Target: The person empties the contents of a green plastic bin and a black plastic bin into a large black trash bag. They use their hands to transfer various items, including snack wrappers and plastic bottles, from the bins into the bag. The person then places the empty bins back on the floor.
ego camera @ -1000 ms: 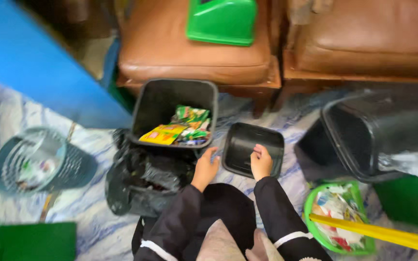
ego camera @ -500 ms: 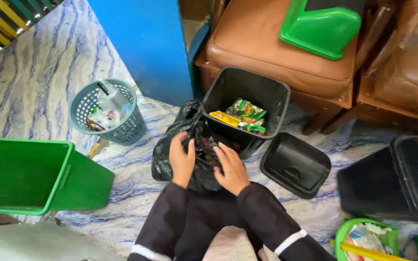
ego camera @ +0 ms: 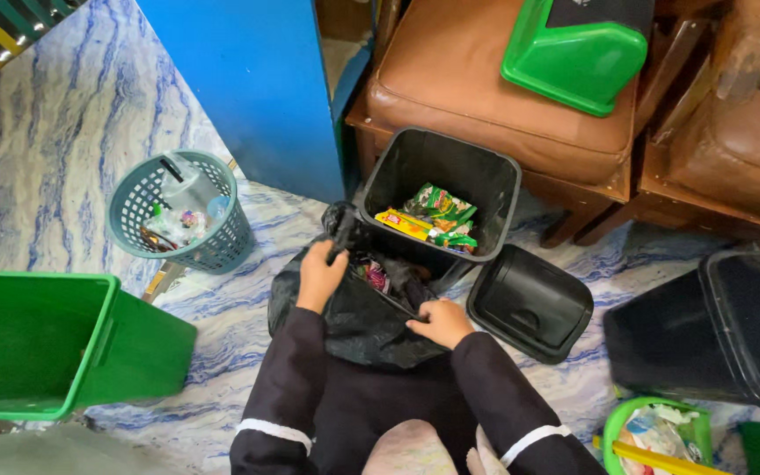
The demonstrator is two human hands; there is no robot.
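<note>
Black rubbish bag (ego camera: pixel 358 321) sat on the marbled floor (ego camera: pixel 63 149) right at the person's knees, its mouth pulled wide between both hands. Inside, only a scrap of colourful wrappers showed near the top; the rest was lost in dark folds and hard to make out. Left hand (ego camera: pixel 320 273) was up at the bag's eleven o'clock edge, fingers (ego camera: pixel 334 252) clamped on a bunched bit of the rim. Right hand (ego camera: pixel 437 321) sat at the bag's three o'clock edge, fingers curled down onto the plastic, pinning the rim, though the fingertips themselves were tucked out of sight. So the bag lay stretched between the two grips, opening facing up.

At twelve o'clock from the bag, touching it, stood a black bin (ego camera: pixel 437 189) with wrappers (ego camera: pixel 433 220) lying in it. Its black lid (ego camera: pixel 529 303) rested on the floor at the bag's three o'clock, just beside the right hand. A grey-blue basket (ego camera: pixel 182 211) stood at ten o'clock, a green bin (ego camera: pixel 54 343) at nine, cut off by the frame's edge. Another black bin (ego camera: pixel 714 325) at three o'clock was cropped too.
</note>
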